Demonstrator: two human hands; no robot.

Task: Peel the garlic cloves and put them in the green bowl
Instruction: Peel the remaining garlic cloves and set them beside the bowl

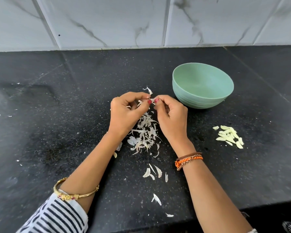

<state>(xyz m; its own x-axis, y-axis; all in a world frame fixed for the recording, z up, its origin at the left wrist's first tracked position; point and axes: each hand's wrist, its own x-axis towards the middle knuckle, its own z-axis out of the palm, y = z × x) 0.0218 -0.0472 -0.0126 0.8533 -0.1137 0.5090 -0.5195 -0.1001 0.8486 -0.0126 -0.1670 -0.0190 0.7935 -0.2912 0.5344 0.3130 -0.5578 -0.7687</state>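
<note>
Peeling in progress, shown from nearest the body outward. Loose husk flakes point(152, 173) scattered nearer than the wrists, presumably dropped clear of the work. Main peel pile point(144, 133) directly beneath the fingers, between the two forearms, so that skins fall straight down. Left hand point(124, 113) and right hand point(170, 116) raised just above that pile, fingertips point(149, 102) of both curled and meeting, pinching one small garlic clove point(152, 100) from opposite ends, probably to tear off its skin. Peeled cloves point(229, 136) heaped on the black counter point(57, 132) to the right of the fingers, well apart. Green bowl point(202, 85) just beyond the right fingertips, within easy reach; no cloves visible inside, so transfer likely still pending.
</note>
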